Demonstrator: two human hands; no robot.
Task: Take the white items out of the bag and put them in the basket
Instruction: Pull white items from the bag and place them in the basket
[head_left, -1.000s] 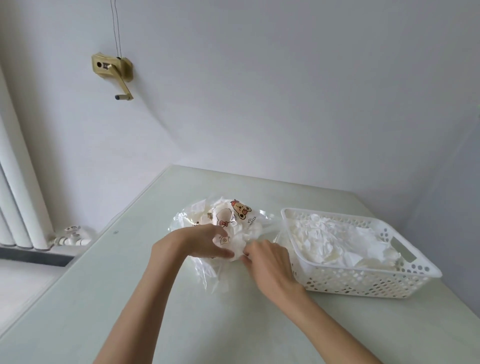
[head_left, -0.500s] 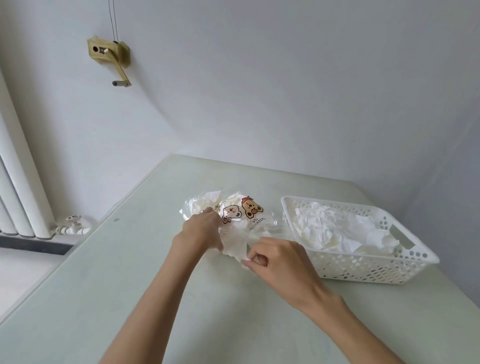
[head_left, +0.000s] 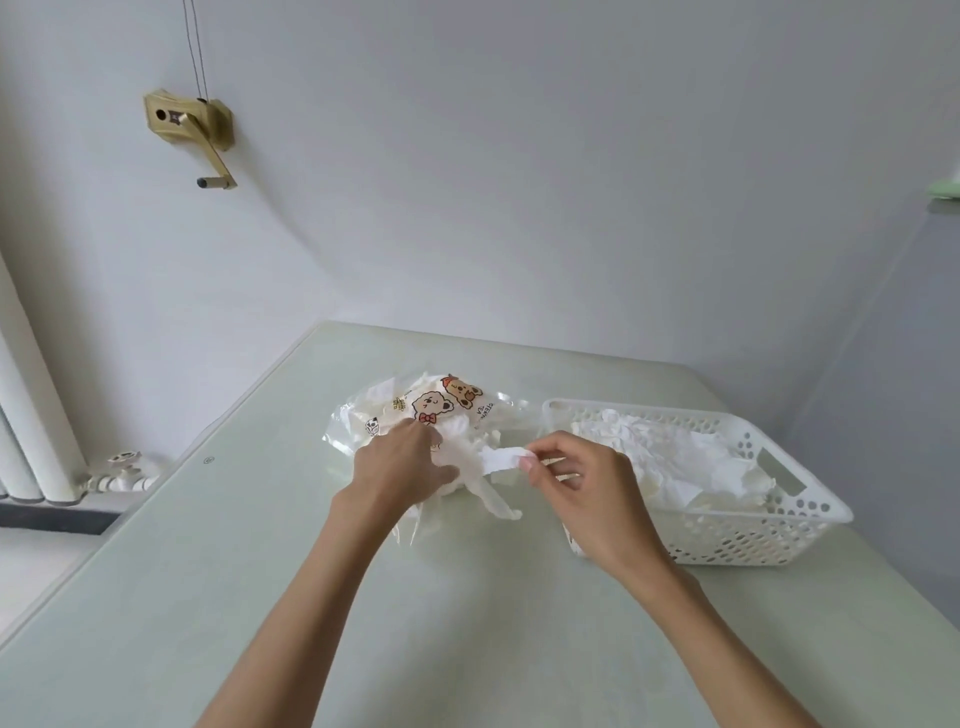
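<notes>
A clear plastic bag (head_left: 447, 410) with cartoon bears printed on it lies on the pale green table, stuffed with white items. My left hand (head_left: 402, 467) grips the bag near its opening. My right hand (head_left: 582, 486) pinches the end of a white item (head_left: 498, 460) that stretches out of the bag's mouth toward the right. Just right of my hand stands a white perforated basket (head_left: 779, 525) with several crumpled white items (head_left: 665, 452) inside.
The table (head_left: 467, 623) meets a white wall at the back. A brass crank fitting (head_left: 189, 130) is mounted on the wall at upper left. White radiator pipes (head_left: 31, 415) and a valve (head_left: 122, 467) stand left of the table.
My right hand has moved right and pulled a white item partly out of the bag. My left hand has stayed on the bag, holding it down.
</notes>
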